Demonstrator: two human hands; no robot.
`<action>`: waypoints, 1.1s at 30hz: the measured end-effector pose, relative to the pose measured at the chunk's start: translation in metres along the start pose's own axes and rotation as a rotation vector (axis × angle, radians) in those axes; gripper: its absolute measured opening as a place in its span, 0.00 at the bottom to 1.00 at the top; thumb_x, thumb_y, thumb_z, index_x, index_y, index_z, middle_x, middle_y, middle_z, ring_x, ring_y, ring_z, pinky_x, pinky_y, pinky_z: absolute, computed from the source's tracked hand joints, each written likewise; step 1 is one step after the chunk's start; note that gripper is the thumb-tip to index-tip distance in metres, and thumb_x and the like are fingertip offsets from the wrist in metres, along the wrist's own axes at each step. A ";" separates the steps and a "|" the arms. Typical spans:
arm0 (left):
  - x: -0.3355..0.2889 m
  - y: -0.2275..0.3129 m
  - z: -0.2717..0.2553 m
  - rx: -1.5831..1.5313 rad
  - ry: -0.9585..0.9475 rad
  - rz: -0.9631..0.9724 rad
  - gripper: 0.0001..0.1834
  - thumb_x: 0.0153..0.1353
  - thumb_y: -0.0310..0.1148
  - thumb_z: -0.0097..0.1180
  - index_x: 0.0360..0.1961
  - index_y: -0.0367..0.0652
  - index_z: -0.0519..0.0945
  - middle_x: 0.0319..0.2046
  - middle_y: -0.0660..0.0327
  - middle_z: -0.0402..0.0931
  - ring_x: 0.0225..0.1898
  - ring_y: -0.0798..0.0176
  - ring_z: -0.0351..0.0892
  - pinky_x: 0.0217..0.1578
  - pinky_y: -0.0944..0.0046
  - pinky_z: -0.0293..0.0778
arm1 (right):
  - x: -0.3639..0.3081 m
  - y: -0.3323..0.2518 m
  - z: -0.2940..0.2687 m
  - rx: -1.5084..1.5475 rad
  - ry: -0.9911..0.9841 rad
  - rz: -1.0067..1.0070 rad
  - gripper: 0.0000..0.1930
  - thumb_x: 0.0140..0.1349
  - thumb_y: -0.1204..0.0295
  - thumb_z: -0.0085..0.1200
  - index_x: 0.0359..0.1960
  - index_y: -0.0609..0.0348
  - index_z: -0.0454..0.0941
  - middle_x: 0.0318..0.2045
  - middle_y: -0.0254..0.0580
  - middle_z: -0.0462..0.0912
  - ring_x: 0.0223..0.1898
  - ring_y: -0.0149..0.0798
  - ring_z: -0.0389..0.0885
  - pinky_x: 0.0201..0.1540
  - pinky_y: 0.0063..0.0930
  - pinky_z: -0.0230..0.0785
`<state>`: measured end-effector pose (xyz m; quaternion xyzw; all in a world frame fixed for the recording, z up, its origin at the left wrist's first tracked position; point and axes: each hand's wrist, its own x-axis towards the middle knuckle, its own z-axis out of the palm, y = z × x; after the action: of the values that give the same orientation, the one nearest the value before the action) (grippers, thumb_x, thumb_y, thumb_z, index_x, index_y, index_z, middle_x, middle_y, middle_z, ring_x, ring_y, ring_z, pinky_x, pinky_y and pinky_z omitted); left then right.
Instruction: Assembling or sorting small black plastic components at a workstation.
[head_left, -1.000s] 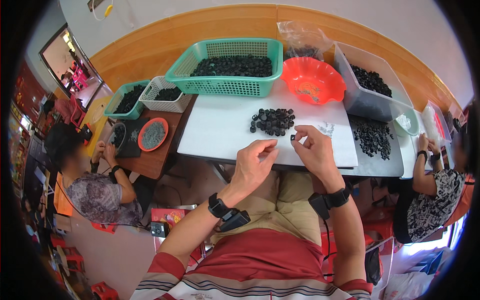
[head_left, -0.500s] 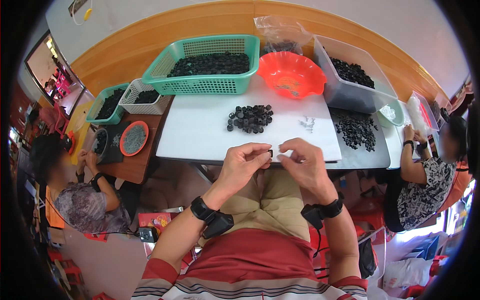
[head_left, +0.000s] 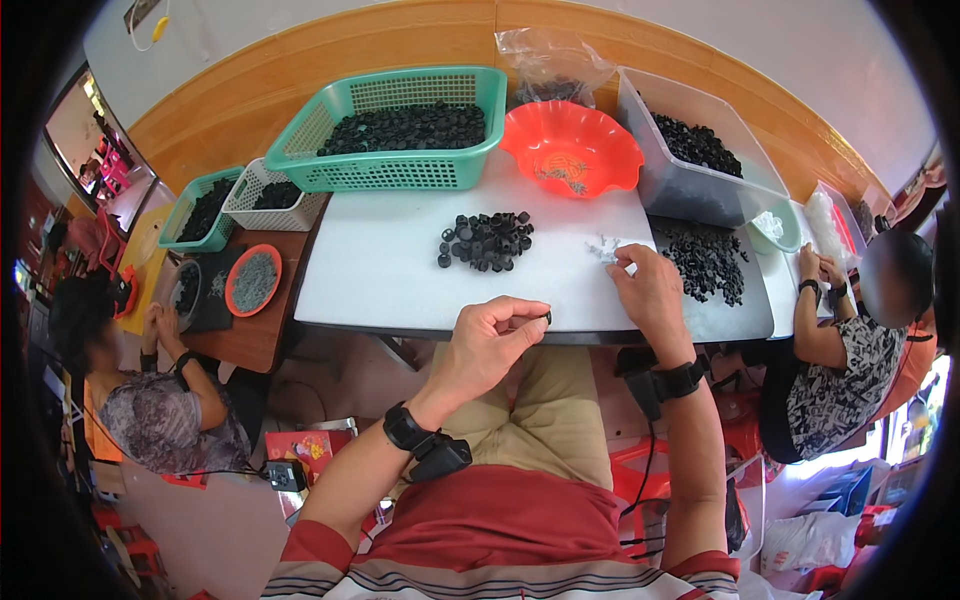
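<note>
The left hand [head_left: 490, 345] pinches one small black ring [head_left: 547, 318] at the near edge of the white bench [head_left: 400, 265]. Right of the loose ring pile [head_left: 487, 240], the right hand [head_left: 650, 290] pinches at tiny clear bits [head_left: 603, 247]. Most of the pile looks untouched, I'd judge.

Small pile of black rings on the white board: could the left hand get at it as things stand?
Probably yes. The left hand pinches a small black ring at the board's near edge, and bare white board lies between it and the pile of black rings.
</note>
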<state>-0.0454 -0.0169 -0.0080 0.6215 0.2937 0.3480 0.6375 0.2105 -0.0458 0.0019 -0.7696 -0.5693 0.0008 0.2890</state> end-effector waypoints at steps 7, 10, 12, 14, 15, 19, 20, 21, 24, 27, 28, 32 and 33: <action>0.002 -0.001 0.002 0.003 -0.013 -0.033 0.12 0.67 0.26 0.61 0.50 0.30 0.83 0.37 0.58 0.86 0.39 0.70 0.85 0.43 0.70 0.81 | 0.003 0.000 0.004 0.003 -0.007 0.025 0.10 0.60 0.71 0.61 0.42 0.57 0.81 0.36 0.46 0.87 0.40 0.56 0.84 0.43 0.46 0.74; 0.003 -0.001 0.002 -0.024 -0.016 -0.028 0.12 0.67 0.26 0.61 0.49 0.30 0.83 0.37 0.58 0.86 0.39 0.70 0.85 0.44 0.70 0.81 | 0.001 0.002 0.004 0.056 -0.013 0.053 0.10 0.62 0.72 0.60 0.44 0.58 0.79 0.35 0.46 0.87 0.39 0.57 0.84 0.42 0.47 0.73; 0.004 0.002 0.001 -0.048 -0.018 -0.026 0.12 0.67 0.26 0.61 0.49 0.30 0.83 0.37 0.57 0.85 0.39 0.70 0.85 0.44 0.69 0.81 | -0.001 0.001 0.003 0.098 -0.004 0.046 0.09 0.63 0.73 0.59 0.44 0.58 0.79 0.34 0.47 0.86 0.37 0.55 0.84 0.40 0.45 0.73; 0.006 -0.001 0.000 -0.071 -0.020 -0.026 0.13 0.67 0.26 0.61 0.50 0.30 0.82 0.38 0.57 0.85 0.40 0.69 0.85 0.45 0.69 0.82 | -0.006 -0.005 -0.002 0.142 0.004 0.041 0.08 0.63 0.74 0.59 0.43 0.59 0.78 0.33 0.48 0.85 0.34 0.53 0.83 0.39 0.43 0.73; 0.008 -0.005 0.000 -0.156 -0.022 -0.043 0.12 0.67 0.26 0.61 0.50 0.31 0.82 0.39 0.57 0.85 0.41 0.69 0.85 0.46 0.67 0.82 | -0.009 -0.014 -0.009 0.227 -0.029 0.066 0.07 0.65 0.75 0.58 0.43 0.60 0.77 0.32 0.47 0.84 0.31 0.48 0.81 0.38 0.39 0.73; 0.010 -0.007 -0.002 -0.446 -0.012 -0.133 0.12 0.67 0.25 0.61 0.50 0.35 0.82 0.42 0.58 0.85 0.43 0.66 0.86 0.49 0.64 0.83 | -0.024 -0.029 -0.017 0.614 -0.160 0.053 0.05 0.69 0.78 0.54 0.44 0.62 0.72 0.31 0.39 0.79 0.30 0.29 0.76 0.34 0.27 0.71; 0.010 -0.005 -0.003 -0.443 -0.009 -0.138 0.12 0.67 0.25 0.61 0.50 0.35 0.82 0.42 0.58 0.85 0.43 0.66 0.86 0.49 0.64 0.83 | -0.027 -0.033 -0.019 0.619 -0.164 0.055 0.05 0.69 0.78 0.54 0.44 0.62 0.72 0.31 0.39 0.79 0.30 0.29 0.76 0.34 0.27 0.71; 0.011 -0.005 -0.003 -0.500 -0.008 -0.144 0.11 0.68 0.25 0.61 0.50 0.35 0.82 0.42 0.58 0.85 0.43 0.66 0.86 0.49 0.63 0.83 | -0.030 -0.039 -0.021 0.721 -0.228 0.024 0.05 0.70 0.79 0.53 0.45 0.62 0.71 0.32 0.38 0.78 0.32 0.28 0.76 0.35 0.26 0.72; 0.012 -0.001 -0.004 -0.587 -0.016 -0.154 0.10 0.68 0.25 0.60 0.49 0.36 0.83 0.42 0.59 0.85 0.43 0.66 0.86 0.49 0.63 0.84 | -0.038 -0.053 -0.024 0.855 -0.332 -0.022 0.05 0.72 0.80 0.51 0.46 0.62 0.69 0.35 0.36 0.77 0.35 0.26 0.76 0.37 0.24 0.74; 0.011 -0.002 -0.003 -0.590 -0.020 -0.147 0.10 0.68 0.25 0.61 0.49 0.36 0.83 0.41 0.59 0.85 0.42 0.66 0.86 0.47 0.65 0.84 | -0.041 -0.063 -0.024 0.913 -0.396 -0.032 0.05 0.71 0.81 0.51 0.44 0.64 0.69 0.36 0.37 0.77 0.36 0.27 0.77 0.41 0.25 0.77; 0.010 -0.003 -0.003 -0.565 -0.017 -0.137 0.10 0.68 0.26 0.61 0.49 0.36 0.83 0.40 0.59 0.85 0.41 0.66 0.86 0.46 0.66 0.84 | -0.041 -0.066 -0.025 0.909 -0.410 -0.027 0.05 0.71 0.81 0.51 0.44 0.64 0.69 0.36 0.38 0.77 0.36 0.28 0.77 0.41 0.25 0.77; 0.009 -0.003 -0.001 -0.387 -0.027 -0.111 0.11 0.68 0.28 0.62 0.49 0.36 0.82 0.39 0.58 0.85 0.39 0.67 0.85 0.43 0.67 0.84 | -0.043 -0.068 -0.024 0.903 -0.437 -0.028 0.04 0.71 0.81 0.51 0.43 0.65 0.70 0.35 0.39 0.78 0.37 0.29 0.78 0.41 0.27 0.77; 0.008 -0.002 0.000 -0.348 -0.027 -0.093 0.12 0.68 0.28 0.63 0.49 0.35 0.83 0.39 0.58 0.85 0.38 0.68 0.85 0.43 0.67 0.84 | -0.043 -0.069 -0.024 0.904 -0.437 -0.028 0.04 0.71 0.81 0.51 0.43 0.65 0.70 0.35 0.39 0.78 0.37 0.29 0.78 0.41 0.27 0.77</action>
<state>-0.0402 -0.0107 -0.0096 0.4922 0.2489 0.3556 0.7546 0.1431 -0.0817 0.0380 -0.5416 -0.5695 0.4048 0.4674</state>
